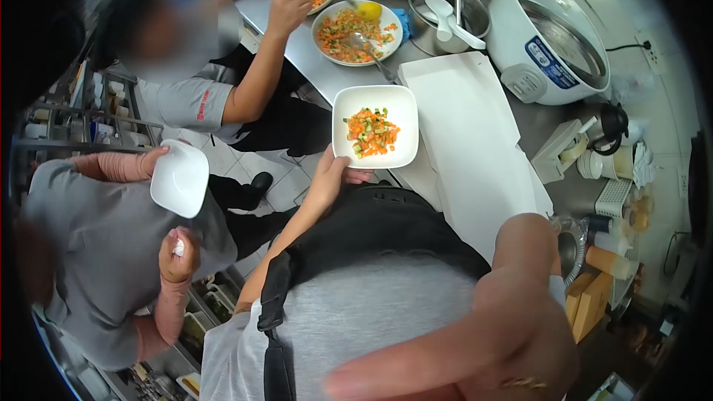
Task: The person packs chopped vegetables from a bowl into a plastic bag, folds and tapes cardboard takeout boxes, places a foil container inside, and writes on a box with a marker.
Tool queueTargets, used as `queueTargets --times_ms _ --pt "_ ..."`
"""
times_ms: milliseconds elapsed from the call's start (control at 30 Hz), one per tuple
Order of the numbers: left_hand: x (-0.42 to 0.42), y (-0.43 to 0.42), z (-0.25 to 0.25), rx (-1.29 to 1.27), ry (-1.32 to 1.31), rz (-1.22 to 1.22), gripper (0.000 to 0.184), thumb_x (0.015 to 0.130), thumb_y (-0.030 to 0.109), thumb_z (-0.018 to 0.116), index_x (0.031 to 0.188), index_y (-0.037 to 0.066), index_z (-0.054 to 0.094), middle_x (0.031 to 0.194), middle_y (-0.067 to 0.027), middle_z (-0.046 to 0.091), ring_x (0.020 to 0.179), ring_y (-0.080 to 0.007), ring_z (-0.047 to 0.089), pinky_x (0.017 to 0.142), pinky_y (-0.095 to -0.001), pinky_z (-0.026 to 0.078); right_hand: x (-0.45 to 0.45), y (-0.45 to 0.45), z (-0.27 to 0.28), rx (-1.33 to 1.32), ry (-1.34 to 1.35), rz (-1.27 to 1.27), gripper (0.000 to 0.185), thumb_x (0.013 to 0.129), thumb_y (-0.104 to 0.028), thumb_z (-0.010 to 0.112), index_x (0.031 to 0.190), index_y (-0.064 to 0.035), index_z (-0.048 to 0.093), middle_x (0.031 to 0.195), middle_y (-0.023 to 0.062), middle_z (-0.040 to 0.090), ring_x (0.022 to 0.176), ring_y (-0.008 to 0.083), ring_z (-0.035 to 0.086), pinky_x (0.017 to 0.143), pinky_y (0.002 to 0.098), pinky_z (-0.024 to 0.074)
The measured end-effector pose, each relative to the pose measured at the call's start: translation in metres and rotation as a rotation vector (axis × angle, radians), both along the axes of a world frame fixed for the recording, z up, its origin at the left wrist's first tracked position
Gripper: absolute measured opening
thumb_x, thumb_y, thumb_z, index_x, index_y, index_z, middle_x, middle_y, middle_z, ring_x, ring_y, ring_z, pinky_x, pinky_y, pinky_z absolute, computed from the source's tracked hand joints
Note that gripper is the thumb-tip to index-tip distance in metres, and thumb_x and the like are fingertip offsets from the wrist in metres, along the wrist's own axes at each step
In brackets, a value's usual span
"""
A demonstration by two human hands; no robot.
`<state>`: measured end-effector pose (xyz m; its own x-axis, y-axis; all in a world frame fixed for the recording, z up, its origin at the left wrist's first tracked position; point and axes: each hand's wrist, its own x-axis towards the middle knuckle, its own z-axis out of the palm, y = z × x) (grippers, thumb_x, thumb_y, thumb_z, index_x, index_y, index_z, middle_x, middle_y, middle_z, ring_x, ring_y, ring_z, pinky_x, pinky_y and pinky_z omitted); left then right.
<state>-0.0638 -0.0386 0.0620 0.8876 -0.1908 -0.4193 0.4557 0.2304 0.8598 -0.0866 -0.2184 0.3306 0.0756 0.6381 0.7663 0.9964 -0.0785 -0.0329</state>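
Note:
My left hand [332, 177] holds a square white bowl [410, 134] from below and by its near left corner. Diced orange and green vegetables [372, 133] lie in the middle of the bowl. Close to the camera at the lower right, my right hand [483, 327] is raised with fingers apart, one stretched toward the left, and nothing shows in it. Just beyond the bowl stands a large round white bowl [318, 37] of the same diced mix, with a metal spoon [371, 50] and a yellow lemon piece [369, 11].
White cardboard [468, 126] covers part of the counter. Behind it are a metal pot [483, 18] with ladles and a white cooker [520, 59]. Left, one co-worker [186, 100] reaches over small dishes; another [96, 223] holds an empty white bowl [180, 178].

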Motion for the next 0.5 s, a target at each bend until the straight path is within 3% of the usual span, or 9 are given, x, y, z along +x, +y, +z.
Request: queueTargets --times_ms 167,200,233,300,333,500 --pt "0.001 0.009 -0.021 0.011 -0.089 -0.051 0.048 0.088 0.005 0.037 0.135 -0.004 0.030 0.114 -0.0216 0.058 0.077 -0.0288 0.067 0.070 -0.0337 0.058 -0.017 -0.043 -0.012 0.148 0.017 -0.223 0.032 0.084 -0.023 0.050 0.109 -0.0085 0.061 0.100 0.0065 0.067 0.090 0.0170 0.063 0.076 0.0337 0.0522" --pt "0.002 0.010 -0.021 0.031 -0.118 -0.049 0.048 0.088 0.005 0.036 0.135 -0.004 0.030 0.111 -0.0215 0.059 0.078 -0.0277 0.067 0.069 -0.0329 0.058 -0.019 -0.054 -0.025 0.177 0.073 -0.297 0.032 0.085 -0.025 0.049 0.110 -0.0091 0.061 0.099 0.0062 0.068 0.089 0.0164 0.064 0.076 0.0338 0.0524" --pt "0.005 0.011 -0.023 0.041 -0.123 -0.091 0.049 0.087 0.006 0.037 0.135 -0.005 0.031 0.109 -0.0215 0.060 0.078 -0.0274 0.067 0.070 -0.0335 0.058 -0.019 -0.067 -0.033 0.063 0.118 -0.392 0.027 0.079 -0.011 0.055 0.103 -0.0022 0.061 0.097 0.0096 0.068 0.087 0.0216 0.064 0.074 0.0373 0.0529" --pt "0.003 0.010 -0.021 0.053 -0.124 -0.119 0.049 0.087 0.008 0.037 0.134 -0.005 0.032 0.106 -0.0214 0.061 0.078 -0.0270 0.067 0.071 -0.0344 0.058 -0.004 -0.080 -0.086 0.216 0.295 -0.578 0.029 0.073 0.009 0.057 0.101 0.0061 0.062 0.097 0.0138 0.068 0.087 0.0292 0.065 0.078 0.0380 0.0523" --pt "0.002 0.007 -0.016 0.058 -0.134 -0.107 0.049 0.086 0.009 0.037 0.133 -0.005 0.032 0.104 -0.0214 0.061 0.078 -0.0268 0.067 0.071 -0.0348 0.058 0.007 -0.089 -0.112 0.247 0.491 -0.730 0.050 0.069 0.013 0.051 0.114 -0.0040 0.066 0.104 0.0133 0.068 0.091 0.0279 0.065 0.076 0.0339 0.0529" --pt "0.007 -0.013 0.007 0.046 -0.113 -0.111 0.050 0.083 0.010 0.037 0.131 -0.005 0.035 0.100 -0.0210 0.063 0.079 -0.0263 0.067 0.072 -0.0342 0.057 0.000 -0.155 -0.239 0.415 0.836 -1.135 0.048 0.081 0.011 0.047 0.125 -0.0052 0.059 0.102 0.0145 0.068 0.089 0.0206 0.066 0.081 0.0301 0.0506"
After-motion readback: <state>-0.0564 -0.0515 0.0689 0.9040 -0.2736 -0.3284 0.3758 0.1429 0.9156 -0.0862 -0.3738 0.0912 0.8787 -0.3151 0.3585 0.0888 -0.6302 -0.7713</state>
